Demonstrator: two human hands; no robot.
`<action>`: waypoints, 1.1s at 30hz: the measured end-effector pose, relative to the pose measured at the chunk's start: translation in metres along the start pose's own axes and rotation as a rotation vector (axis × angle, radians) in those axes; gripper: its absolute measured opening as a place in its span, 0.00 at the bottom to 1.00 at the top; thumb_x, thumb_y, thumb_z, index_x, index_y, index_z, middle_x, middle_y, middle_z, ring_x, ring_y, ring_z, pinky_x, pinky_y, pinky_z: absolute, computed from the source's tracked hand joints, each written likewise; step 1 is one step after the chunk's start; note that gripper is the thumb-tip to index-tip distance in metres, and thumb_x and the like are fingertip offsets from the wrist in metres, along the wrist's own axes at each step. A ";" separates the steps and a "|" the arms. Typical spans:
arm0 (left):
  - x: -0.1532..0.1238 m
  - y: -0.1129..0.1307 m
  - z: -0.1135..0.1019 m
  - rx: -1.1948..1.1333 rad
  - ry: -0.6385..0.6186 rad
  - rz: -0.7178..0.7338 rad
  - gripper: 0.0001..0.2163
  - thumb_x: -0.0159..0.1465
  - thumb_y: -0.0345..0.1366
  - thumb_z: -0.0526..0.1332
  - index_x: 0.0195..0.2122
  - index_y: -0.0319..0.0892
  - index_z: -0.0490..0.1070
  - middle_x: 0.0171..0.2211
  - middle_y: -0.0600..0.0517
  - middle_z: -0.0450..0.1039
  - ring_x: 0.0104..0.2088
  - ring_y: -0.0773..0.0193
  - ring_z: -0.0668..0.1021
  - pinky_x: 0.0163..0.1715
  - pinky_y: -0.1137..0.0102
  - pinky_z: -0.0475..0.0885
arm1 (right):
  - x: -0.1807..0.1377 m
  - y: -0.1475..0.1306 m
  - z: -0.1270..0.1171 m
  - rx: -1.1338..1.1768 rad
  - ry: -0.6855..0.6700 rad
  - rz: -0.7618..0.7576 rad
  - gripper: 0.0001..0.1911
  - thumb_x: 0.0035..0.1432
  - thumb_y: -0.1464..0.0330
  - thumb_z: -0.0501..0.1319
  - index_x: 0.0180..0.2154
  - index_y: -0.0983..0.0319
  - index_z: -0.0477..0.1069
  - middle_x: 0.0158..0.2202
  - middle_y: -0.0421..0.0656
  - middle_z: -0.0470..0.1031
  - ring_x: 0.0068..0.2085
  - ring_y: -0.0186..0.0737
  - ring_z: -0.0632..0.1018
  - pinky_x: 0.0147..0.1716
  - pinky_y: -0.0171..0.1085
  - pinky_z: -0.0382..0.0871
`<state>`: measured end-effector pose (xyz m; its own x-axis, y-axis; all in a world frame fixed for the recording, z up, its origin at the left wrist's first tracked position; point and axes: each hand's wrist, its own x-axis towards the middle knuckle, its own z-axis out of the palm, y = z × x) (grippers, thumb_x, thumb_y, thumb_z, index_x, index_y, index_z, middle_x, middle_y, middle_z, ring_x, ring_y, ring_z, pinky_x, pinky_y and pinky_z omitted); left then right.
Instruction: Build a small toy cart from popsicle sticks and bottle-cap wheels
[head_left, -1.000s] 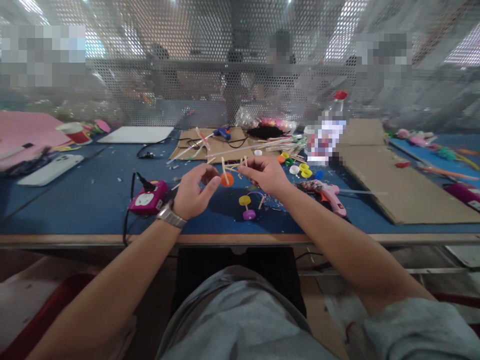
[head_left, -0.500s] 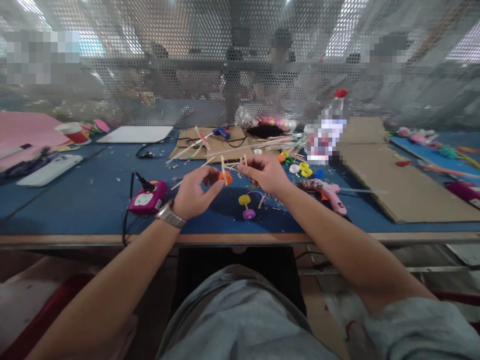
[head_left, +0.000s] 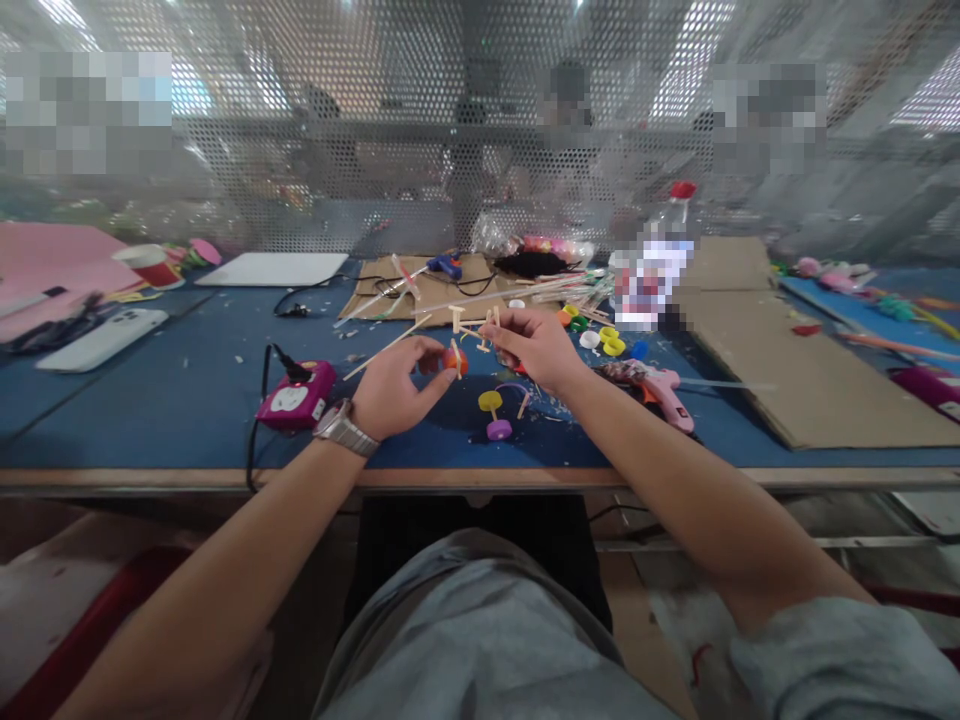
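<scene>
My left hand [head_left: 399,388] pinches an orange bottle cap [head_left: 453,361] with a short wooden stick at it, between thumb and fingers. Opposite it, my right hand [head_left: 538,348] is closed on a small frame of wooden sticks [head_left: 471,329], held just above the table. A narrow gap separates the frame from the cap. Below them on the table lies a pair of caps joined by a stick, a yellow cap [head_left: 490,401] and a purple cap [head_left: 499,430]. A purple curved strip arches beside that pair. The fingertips partly hide both held pieces.
Loose caps [head_left: 613,345] and a pink glue gun [head_left: 664,390] lie right of my hands. At left stands a purple power socket [head_left: 296,395] with a cable. Cardboard [head_left: 817,380], a bottle [head_left: 679,215], a blue glue gun [head_left: 448,265] and thin sticks [head_left: 525,290] lie farther out.
The orange cap in my left hand has moved slightly down and tilted. The stick frame in my right hand has turned a little, and a gap to the cap now shows.
</scene>
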<state>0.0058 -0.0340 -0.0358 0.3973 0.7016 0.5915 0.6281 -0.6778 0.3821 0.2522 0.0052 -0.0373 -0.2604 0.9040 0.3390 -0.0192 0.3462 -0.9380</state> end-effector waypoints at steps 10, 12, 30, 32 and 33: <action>0.000 0.001 0.000 0.006 -0.024 0.059 0.11 0.70 0.43 0.64 0.45 0.41 0.76 0.36 0.49 0.79 0.35 0.59 0.79 0.40 0.64 0.74 | 0.006 0.004 -0.002 0.097 0.080 0.121 0.26 0.49 0.47 0.80 0.28 0.60 0.75 0.21 0.34 0.67 0.20 0.28 0.65 0.19 0.33 0.55; 0.000 0.001 0.000 0.006 -0.044 0.062 0.10 0.70 0.43 0.64 0.45 0.41 0.76 0.36 0.49 0.79 0.35 0.58 0.79 0.40 0.64 0.75 | 0.006 0.003 -0.001 0.139 0.076 0.158 0.26 0.47 0.48 0.80 0.28 0.60 0.74 0.21 0.34 0.68 0.20 0.28 0.65 0.19 0.33 0.54; -0.002 -0.007 0.006 0.068 -0.150 0.039 0.11 0.69 0.42 0.66 0.47 0.40 0.79 0.44 0.44 0.80 0.44 0.50 0.82 0.50 0.55 0.77 | 0.001 -0.009 -0.002 0.356 -0.040 0.351 0.19 0.51 0.59 0.82 0.31 0.62 0.76 0.22 0.33 0.68 0.20 0.26 0.65 0.19 0.31 0.54; -0.002 -0.008 0.007 0.068 -0.165 0.035 0.11 0.67 0.41 0.67 0.47 0.41 0.79 0.45 0.44 0.81 0.44 0.50 0.82 0.51 0.55 0.77 | 0.001 -0.009 -0.002 0.355 -0.049 0.357 0.20 0.50 0.59 0.82 0.30 0.62 0.76 0.22 0.34 0.68 0.21 0.26 0.65 0.19 0.30 0.54; -0.002 -0.008 0.007 0.066 -0.172 0.035 0.11 0.67 0.41 0.68 0.46 0.41 0.79 0.45 0.44 0.81 0.45 0.50 0.82 0.52 0.55 0.77 | 0.001 -0.009 -0.001 0.355 -0.056 0.359 0.20 0.49 0.59 0.82 0.30 0.62 0.76 0.22 0.34 0.68 0.21 0.26 0.65 0.19 0.30 0.54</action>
<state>0.0048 -0.0286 -0.0451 0.5245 0.7090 0.4714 0.6522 -0.6905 0.3128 0.2533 0.0034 -0.0285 -0.3616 0.9323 -0.0048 -0.2431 -0.0992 -0.9649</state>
